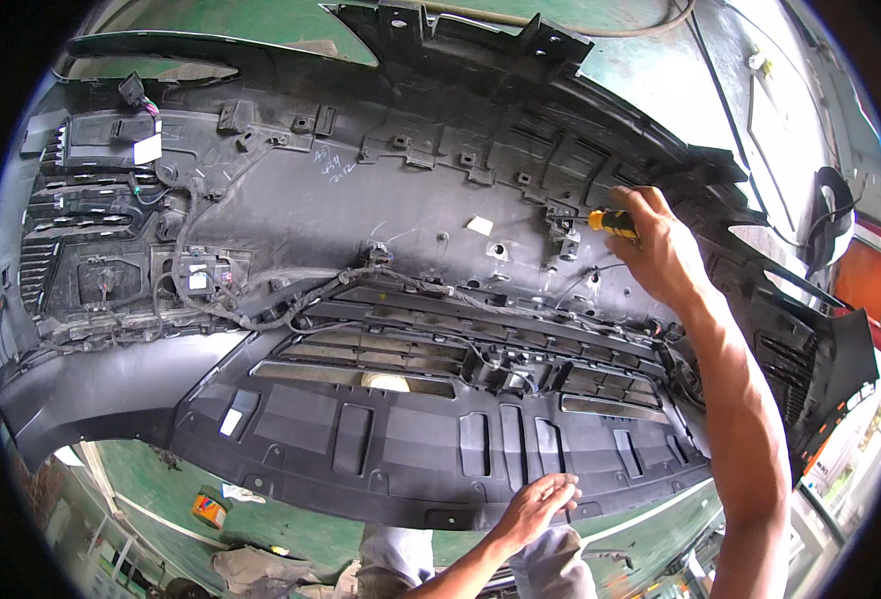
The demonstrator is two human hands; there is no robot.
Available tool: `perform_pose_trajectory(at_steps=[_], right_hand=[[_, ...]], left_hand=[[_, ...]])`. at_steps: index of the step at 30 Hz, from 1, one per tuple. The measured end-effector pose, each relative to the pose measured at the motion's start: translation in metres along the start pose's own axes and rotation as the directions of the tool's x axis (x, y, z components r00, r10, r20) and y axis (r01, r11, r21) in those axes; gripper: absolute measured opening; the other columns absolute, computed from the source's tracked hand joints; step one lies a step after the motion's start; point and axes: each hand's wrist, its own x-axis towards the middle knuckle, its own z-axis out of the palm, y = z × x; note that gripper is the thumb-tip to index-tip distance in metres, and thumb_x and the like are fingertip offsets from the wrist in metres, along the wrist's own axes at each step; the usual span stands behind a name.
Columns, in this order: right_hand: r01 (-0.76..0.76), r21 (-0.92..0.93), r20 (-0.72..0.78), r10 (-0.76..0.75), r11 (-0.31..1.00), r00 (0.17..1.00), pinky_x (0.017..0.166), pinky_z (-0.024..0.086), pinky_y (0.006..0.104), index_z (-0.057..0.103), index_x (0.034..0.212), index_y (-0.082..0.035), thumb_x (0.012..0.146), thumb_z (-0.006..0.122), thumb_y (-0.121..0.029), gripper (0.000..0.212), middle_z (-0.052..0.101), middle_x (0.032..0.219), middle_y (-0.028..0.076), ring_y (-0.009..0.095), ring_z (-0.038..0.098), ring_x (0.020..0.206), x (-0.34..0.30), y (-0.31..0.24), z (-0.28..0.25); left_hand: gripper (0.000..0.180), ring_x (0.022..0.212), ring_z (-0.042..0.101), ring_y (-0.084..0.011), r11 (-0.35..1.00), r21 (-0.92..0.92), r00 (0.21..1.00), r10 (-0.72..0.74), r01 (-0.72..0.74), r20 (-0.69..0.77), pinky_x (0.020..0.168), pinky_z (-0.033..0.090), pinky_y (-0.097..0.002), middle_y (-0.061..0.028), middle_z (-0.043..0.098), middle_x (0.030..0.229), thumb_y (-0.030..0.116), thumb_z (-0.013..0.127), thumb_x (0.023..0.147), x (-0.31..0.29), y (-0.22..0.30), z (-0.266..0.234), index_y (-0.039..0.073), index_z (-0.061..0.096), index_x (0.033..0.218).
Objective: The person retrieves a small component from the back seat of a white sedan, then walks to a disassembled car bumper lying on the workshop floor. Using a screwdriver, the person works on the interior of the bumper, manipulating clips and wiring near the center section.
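While the ribbed, matte-black plastic bumper cover (291, 205) stretches lengthwise left to right, the left hand (532, 509) curls near its lower edge, whether gripping anything I cannot tell; the right hand's (657, 243) fingers grasp a yellow-and-black screwdriver (615, 224), long axis crosswise, pointing left toward the cover's small bracket (567, 246).

Green floor (310, 507) bearing an orange container (209, 510), white scrap (243, 493) and beige cloth (259, 571)
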Motion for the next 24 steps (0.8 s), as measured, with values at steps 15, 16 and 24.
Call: perform_pose_trajectory(at_steps=[15,16,24], right_hand=[[0.070,-0.221,0.258,-0.011,0.973,0.966,0.071,0.056,0.0429,0.065,0.116,-0.008,0.089,0.070,-0.009,0.028,0.063,0.098,0.015,0.036,0.069,0.083,-0.003,0.000,-0.007],[0.056,-0.193,0.234,-0.009,0.980,0.972,0.071,0.057,0.0425,0.065,0.117,-0.008,0.089,0.070,-0.009,0.028,0.063,0.098,0.015,0.036,0.069,0.083,-0.004,-0.001,-0.004],[-0.137,-0.217,0.069,0.155,0.967,0.985,0.074,0.055,0.0472,0.065,0.104,-0.006,0.088,0.073,-0.022,0.024,0.067,0.094,0.016,0.038,0.069,0.088,-0.006,-0.012,0.010]], left_hand=[[0.041,0.104,0.066,-0.0147,0.997,-0.075,1.000,0.003,-0.003,-0.006,0.091,0.052,-0.0282,-0.0077,0.068,0.117,0.035,0.049,0.109,-0.002,-0.010,0.005,0.003,0.058,0.131],[0.040,0.104,0.066,-0.0146,0.995,-0.095,1.000,0.014,-0.015,-0.011,0.091,0.052,-0.0281,-0.0079,0.068,0.117,0.035,0.048,0.109,-0.002,-0.010,0.005,0.003,0.059,0.131],[0.047,0.101,0.065,-0.0160,0.997,-0.081,1.000,0.007,-0.008,-0.016,0.094,0.050,-0.0300,-0.0109,0.067,0.116,0.037,0.055,0.105,-0.002,-0.005,0.003,-0.002,0.056,0.131]])
